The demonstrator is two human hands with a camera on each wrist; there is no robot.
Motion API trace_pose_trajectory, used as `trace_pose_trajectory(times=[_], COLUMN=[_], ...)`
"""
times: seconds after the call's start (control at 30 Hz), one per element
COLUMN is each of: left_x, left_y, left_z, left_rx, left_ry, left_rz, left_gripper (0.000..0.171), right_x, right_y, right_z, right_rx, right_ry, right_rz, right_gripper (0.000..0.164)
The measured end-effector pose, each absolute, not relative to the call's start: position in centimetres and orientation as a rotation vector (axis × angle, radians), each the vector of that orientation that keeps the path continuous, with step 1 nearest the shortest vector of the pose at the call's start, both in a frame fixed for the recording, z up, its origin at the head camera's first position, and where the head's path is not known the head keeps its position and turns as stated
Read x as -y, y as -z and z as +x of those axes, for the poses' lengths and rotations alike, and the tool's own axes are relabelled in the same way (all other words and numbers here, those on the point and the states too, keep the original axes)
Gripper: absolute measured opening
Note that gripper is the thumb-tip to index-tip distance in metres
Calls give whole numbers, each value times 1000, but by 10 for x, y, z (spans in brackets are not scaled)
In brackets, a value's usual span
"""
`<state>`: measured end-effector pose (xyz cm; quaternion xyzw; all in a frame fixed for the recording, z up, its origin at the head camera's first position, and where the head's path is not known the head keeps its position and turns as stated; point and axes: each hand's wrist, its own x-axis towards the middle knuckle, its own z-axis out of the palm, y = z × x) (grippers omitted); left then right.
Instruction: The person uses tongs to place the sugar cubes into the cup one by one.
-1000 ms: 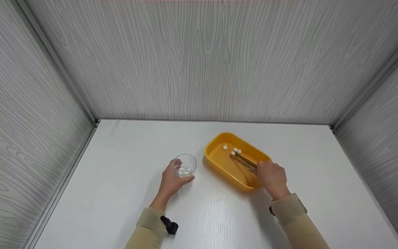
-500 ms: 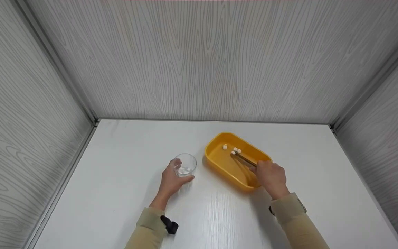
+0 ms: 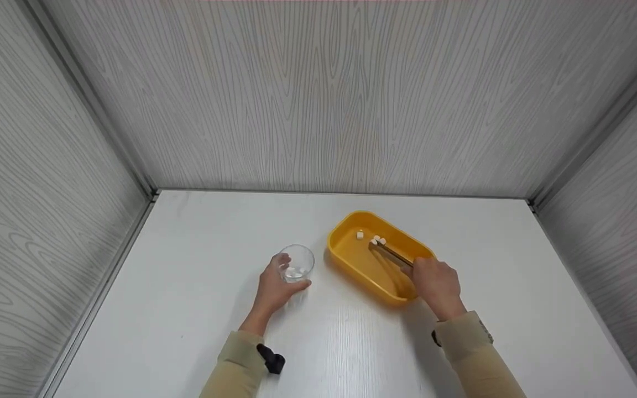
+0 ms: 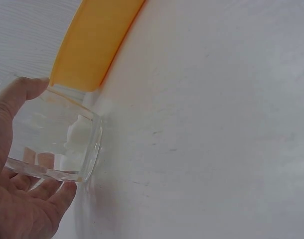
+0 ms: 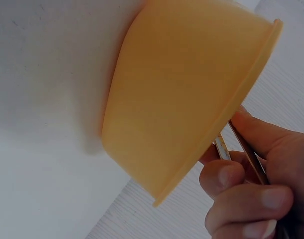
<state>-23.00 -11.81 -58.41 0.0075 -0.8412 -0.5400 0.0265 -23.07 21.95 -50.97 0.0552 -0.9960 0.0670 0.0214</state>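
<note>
On the left, my left hand [image 3: 277, 284] holds a clear glass [image 3: 297, 263], thumb on one side and fingers round the other. Several white pieces lie at the bottom of the glass; in the left wrist view, a whitish lump [image 4: 78, 133] shows through its wall. My right hand [image 3: 436, 283] reaches over the near right end of a yellow tray [image 3: 351, 272], gripping slim metal tongs [image 3: 395, 255]. The two arms of the tongs appear between thumb and fingers in the right wrist view. Their tips are right at a small cluster of white cubes [image 3: 379, 240] inside the tray.
A single white cube [image 3: 359, 235] lies apart near the tray's far left corner. The white table [image 3: 219, 226] is bounded by grey wood-grain panels [image 3: 329, 99] at the back and both sides. A black device [image 3: 272, 360] sits at the left cuff.
The arms of the tongs, apart a second ago, have come together at the cubes. The left hand and glass have stayed put.
</note>
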Motion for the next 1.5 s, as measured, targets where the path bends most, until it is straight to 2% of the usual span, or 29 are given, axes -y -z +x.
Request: trace_pose_trajectory(times=[0.6, 0.97, 1.5], left_x=[116, 116, 117], left_y=[584, 585, 584], left_z=[-229, -230, -231], left_rx=[2629, 2629, 2630], left_ry=[1636, 1639, 1619], left_rz=[41, 57, 29], left_gripper=[87, 87, 86], right_x=[-209, -189, -155], right_y=[491, 477, 475], right_z=[-210, -195, -180], right_rx=[2969, 2826, 2708], right_ry=[-414, -376, -291], right_rz=[277, 410, 597], right_gripper=[36, 36, 39])
